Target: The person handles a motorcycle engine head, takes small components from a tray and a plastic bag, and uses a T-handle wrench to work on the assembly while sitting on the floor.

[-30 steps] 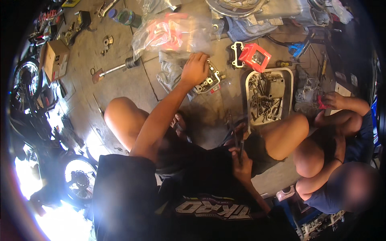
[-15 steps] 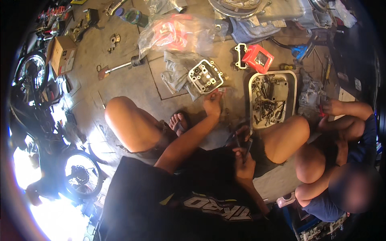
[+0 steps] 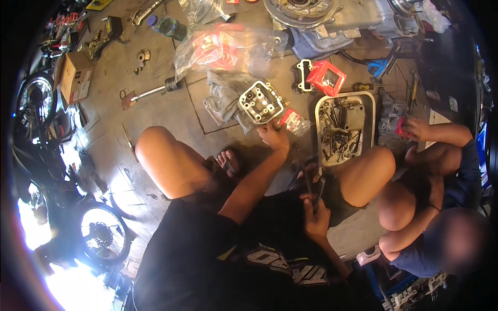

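Note:
My left hand (image 3: 273, 137) reaches to the near edge of a metal engine cylinder head (image 3: 261, 102), fingers apart and slightly bent at its rim. The cylinder head lies open side up on a grey rag (image 3: 222, 99). Right beside my left fingers lies a small clear packet with a red label (image 3: 294, 123). Close to my body, my right hand (image 3: 317, 218) is closed around a dark, rod-like tool (image 3: 319, 194). A second long dark shaft (image 3: 304, 168) rises from the same grip; whether the two are joined I cannot tell.
A metal tray (image 3: 318, 136) of bolts and small parts stands right of centre, with a red box (image 3: 327, 78) and a gasket-shaped frame (image 3: 303, 76) beyond it. Plastic-bagged red parts (image 3: 218, 49) lie farther off. At the right, another person's hand (image 3: 415, 128) holds something red.
My left hand has come away from the red-labelled packet, which now lies in plain sight beside it. My right hand stays near my body, its tool's long shaft showing more clearly.

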`<action>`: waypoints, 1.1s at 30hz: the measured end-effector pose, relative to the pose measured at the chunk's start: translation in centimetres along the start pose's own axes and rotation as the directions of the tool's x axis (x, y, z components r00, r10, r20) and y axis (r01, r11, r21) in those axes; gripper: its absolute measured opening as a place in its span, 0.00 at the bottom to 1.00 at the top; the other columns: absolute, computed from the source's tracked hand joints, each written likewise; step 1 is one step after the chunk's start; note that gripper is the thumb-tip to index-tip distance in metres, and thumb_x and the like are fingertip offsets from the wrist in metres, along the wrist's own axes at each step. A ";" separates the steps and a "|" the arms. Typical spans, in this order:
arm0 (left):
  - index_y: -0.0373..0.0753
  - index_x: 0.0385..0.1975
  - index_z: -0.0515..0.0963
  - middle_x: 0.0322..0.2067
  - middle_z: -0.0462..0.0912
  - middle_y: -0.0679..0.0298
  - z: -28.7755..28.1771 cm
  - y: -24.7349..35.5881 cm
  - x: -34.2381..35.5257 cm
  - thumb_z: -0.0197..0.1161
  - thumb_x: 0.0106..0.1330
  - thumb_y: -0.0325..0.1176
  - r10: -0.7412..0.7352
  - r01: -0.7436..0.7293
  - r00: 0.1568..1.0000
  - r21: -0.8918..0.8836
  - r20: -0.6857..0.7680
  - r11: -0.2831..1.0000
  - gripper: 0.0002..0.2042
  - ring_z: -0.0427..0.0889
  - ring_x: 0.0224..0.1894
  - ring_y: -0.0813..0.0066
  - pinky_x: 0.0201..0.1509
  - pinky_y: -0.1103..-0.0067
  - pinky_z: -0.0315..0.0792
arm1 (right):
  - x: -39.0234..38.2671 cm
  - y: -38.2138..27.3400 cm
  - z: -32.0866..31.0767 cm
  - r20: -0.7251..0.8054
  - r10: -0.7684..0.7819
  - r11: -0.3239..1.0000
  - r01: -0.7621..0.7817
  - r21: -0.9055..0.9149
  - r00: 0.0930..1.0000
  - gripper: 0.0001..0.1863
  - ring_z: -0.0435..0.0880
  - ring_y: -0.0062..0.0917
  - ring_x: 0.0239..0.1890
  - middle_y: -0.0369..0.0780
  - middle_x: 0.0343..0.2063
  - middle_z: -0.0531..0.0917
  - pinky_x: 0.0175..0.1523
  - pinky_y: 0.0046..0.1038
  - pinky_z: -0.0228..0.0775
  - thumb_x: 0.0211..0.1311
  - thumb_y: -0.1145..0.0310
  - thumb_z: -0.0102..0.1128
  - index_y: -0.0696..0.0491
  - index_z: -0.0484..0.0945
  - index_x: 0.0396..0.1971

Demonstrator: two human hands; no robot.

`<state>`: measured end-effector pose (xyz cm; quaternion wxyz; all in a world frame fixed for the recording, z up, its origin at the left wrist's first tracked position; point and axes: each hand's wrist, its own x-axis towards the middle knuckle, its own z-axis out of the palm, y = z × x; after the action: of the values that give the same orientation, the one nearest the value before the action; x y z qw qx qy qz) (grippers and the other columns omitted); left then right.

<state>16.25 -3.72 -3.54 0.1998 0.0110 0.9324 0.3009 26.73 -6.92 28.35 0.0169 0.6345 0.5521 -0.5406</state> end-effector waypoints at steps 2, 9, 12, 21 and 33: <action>0.37 0.43 0.80 0.49 0.68 0.52 -0.9 0.4 -0.6 0.76 0.56 0.40 -0.035 0.021 0.988 0.093 0.152 0.995 0.19 0.70 0.55 0.54 0.56 0.64 0.69 | -0.4 0.5 -0.2 -0.001 0.024 0.999 -0.024 0.032 1.000 0.10 0.73 0.16 0.20 0.35 0.17 0.74 0.28 0.25 0.64 0.75 0.63 0.55 0.53 0.81 0.42; 0.38 0.36 0.79 0.39 0.81 0.57 -5.7 -2.4 -0.3 0.66 0.69 0.33 0.124 0.101 0.919 -0.525 0.375 0.845 0.06 0.79 0.43 0.60 0.51 0.69 0.71 | -0.9 -1.9 -1.2 0.000 -0.065 0.996 0.065 -0.053 0.998 0.09 0.69 0.14 0.19 0.32 0.16 0.72 0.27 0.23 0.59 0.74 0.66 0.55 0.55 0.81 0.42; 0.37 0.42 0.80 0.34 0.82 0.55 -10.0 1.3 0.1 0.63 0.71 0.34 0.241 -0.075 0.918 -0.457 0.316 0.886 0.08 0.81 0.38 0.62 0.47 0.71 0.73 | -0.8 -3.1 -2.7 0.055 -0.071 0.994 0.076 -0.078 0.996 0.07 0.75 0.18 0.20 0.38 0.18 0.77 0.29 0.25 0.67 0.73 0.69 0.56 0.55 0.81 0.43; 0.32 0.47 0.77 0.34 0.83 0.54 -11.5 2.5 1.7 0.63 0.70 0.31 0.283 -0.168 0.927 -0.402 0.247 0.900 0.11 0.83 0.35 0.64 0.42 0.72 0.75 | -0.3 -4.4 -3.1 0.096 -0.214 0.967 0.224 -0.118 0.972 0.16 0.88 0.41 0.41 0.50 0.41 0.85 0.43 0.33 0.78 0.71 0.74 0.56 0.58 0.72 0.56; 0.35 0.36 0.71 0.30 0.80 0.63 -10.5 2.1 2.8 0.71 0.65 0.30 0.087 0.002 0.974 -0.395 0.208 0.919 0.13 0.78 0.33 0.78 0.41 0.79 0.74 | 0.5 -4.2 -3.3 0.185 -0.311 0.919 0.345 -0.193 0.932 0.25 0.90 0.41 0.36 0.53 0.41 0.86 0.38 0.32 0.81 0.61 0.81 0.55 0.59 0.73 0.60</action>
<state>9.46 -7.43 4.39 0.2937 0.0243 0.8245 0.4830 25.84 -2.87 31.77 0.0385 0.4843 0.7048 -0.5170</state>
